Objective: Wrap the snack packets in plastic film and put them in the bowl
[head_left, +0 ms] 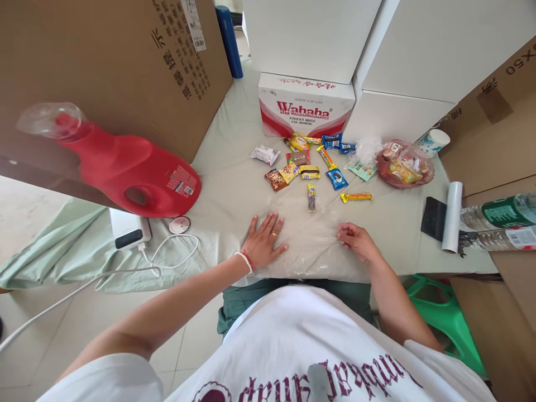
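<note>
I watch remotely: my right grip (353, 241) pinches the clear plastic (307, 254), lying at the near edge of the worktop (226, 184); my left grip (263, 243) (released, fingers spread) rests flat upon it.

Colourless film (307, 245) at the near edge of the pale grey-green counter (234, 167), yellow, blue and brown wrappers (310, 171), red-banded white box (306, 106) toward the far edge, red jug (144, 167) toward the left edge
</note>
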### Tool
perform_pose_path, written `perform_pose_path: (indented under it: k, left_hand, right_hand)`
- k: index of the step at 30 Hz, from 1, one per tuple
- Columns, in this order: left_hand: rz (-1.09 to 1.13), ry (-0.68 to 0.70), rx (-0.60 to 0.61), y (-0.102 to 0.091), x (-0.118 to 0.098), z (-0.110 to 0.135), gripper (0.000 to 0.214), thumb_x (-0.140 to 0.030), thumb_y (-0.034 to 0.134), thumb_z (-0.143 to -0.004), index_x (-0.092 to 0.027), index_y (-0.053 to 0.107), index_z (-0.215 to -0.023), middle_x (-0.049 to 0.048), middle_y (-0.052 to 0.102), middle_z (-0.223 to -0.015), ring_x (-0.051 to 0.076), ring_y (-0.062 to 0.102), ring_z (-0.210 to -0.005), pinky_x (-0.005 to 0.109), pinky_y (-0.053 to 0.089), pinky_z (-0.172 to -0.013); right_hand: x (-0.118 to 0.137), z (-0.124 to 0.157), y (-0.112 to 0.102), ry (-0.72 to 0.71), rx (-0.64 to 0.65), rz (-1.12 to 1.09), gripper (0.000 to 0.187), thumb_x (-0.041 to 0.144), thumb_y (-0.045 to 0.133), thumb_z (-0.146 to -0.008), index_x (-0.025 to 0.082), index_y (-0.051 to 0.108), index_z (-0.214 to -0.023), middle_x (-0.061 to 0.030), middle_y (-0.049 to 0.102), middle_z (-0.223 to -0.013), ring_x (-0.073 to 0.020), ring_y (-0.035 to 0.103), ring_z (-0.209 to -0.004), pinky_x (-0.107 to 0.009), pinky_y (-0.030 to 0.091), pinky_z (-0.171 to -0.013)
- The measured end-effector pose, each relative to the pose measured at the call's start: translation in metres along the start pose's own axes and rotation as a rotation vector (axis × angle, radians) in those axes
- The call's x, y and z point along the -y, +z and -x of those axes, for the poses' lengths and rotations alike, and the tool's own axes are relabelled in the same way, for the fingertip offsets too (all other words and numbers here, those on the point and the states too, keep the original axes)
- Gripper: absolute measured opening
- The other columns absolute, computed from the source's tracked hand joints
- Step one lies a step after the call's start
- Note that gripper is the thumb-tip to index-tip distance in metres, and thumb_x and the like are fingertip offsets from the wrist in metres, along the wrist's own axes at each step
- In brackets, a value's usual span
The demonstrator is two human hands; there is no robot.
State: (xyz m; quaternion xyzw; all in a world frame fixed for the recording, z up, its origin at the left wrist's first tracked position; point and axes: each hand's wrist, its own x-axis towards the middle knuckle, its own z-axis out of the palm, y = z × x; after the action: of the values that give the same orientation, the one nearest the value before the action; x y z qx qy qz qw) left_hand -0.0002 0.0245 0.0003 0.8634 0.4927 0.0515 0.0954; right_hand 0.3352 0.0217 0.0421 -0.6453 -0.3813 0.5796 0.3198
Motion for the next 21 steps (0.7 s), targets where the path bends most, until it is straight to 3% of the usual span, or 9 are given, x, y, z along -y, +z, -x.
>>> perform_pose_path:
  k: [3,8,11,13,16,21]
  left_hand:
    - [-0.004,0.054,-0.016,0.008,0.015,0.011,0.09,-0.066,0.04,-0.1,-0.009,0.023,-0.167,0.0227,0.026,-0.172,0.037,0.026,-0.16,0.066,0.002,-0.129]
    - [-0.011,0.085,-0.023,0.004,0.016,0.014,0.096,-0.072,0.038,-0.099,-0.008,0.019,-0.168,0.0228,0.026,-0.172,0.038,0.027,-0.16,0.065,-0.001,-0.13]
    - [-0.025,0.102,-0.027,0.005,0.017,0.015,0.091,-0.069,0.036,-0.101,-0.01,0.018,-0.168,0.0213,0.026,-0.172,0.036,0.026,-0.161,0.062,-0.002,-0.13]
    - [-0.038,0.11,-0.041,0.006,0.018,0.015,0.084,-0.063,0.034,-0.104,-0.012,0.019,-0.169,0.0192,0.027,-0.173,0.034,0.026,-0.161,0.06,-0.002,-0.131]
    - [-0.058,0.089,-0.066,0.01,0.018,0.015,0.075,-0.055,0.032,-0.106,-0.015,0.02,-0.169,0.0166,0.029,-0.172,0.031,0.029,-0.16,0.058,0.0,-0.131]
    - [-0.067,0.071,-0.066,0.01,0.014,0.013,0.074,-0.053,0.035,-0.106,-0.015,0.022,-0.168,0.0165,0.031,-0.172,0.031,0.032,-0.159,0.06,0.003,-0.131]
  right_hand:
    - [-0.013,0.013,-0.026,0.049,-0.044,0.066,0.055,0.051,0.088,-0.056,0.017,0.068,-0.094,0.0038,0.059,-0.069,-0.0097,0.049,-0.058,-0.025,0.039,-0.054]
    - [-0.032,0.026,-0.066,0.022,-0.073,0.337,0.042,0.056,0.074,-0.069,0.02,0.069,-0.09,0.0012,0.062,-0.069,-0.0127,0.051,-0.058,-0.026,0.039,-0.054]
    - [-0.022,0.015,-0.086,-0.044,-0.036,0.564,0.036,0.055,0.063,-0.078,0.021,0.071,-0.087,-0.0007,0.066,-0.071,-0.0155,0.055,-0.061,-0.027,0.039,-0.057]
    - [0.001,-0.005,-0.09,-0.097,0.007,0.729,0.033,0.051,0.057,-0.084,0.022,0.072,-0.085,-0.0016,0.068,-0.071,-0.0174,0.057,-0.063,-0.028,0.04,-0.059]
    - [0.056,-0.056,-0.068,-0.251,0.017,1.015,0.028,0.04,0.053,-0.091,0.022,0.074,-0.088,-0.005,0.073,-0.08,-0.0209,0.064,-0.074,-0.03,0.043,-0.067]
    - [0.15,-0.162,0.034,-0.495,-0.12,1.315,0.034,0.022,0.046,-0.099,0.02,0.074,-0.118,-0.0141,0.075,-0.12,-0.0299,0.063,-0.113,-0.035,0.047,-0.089]
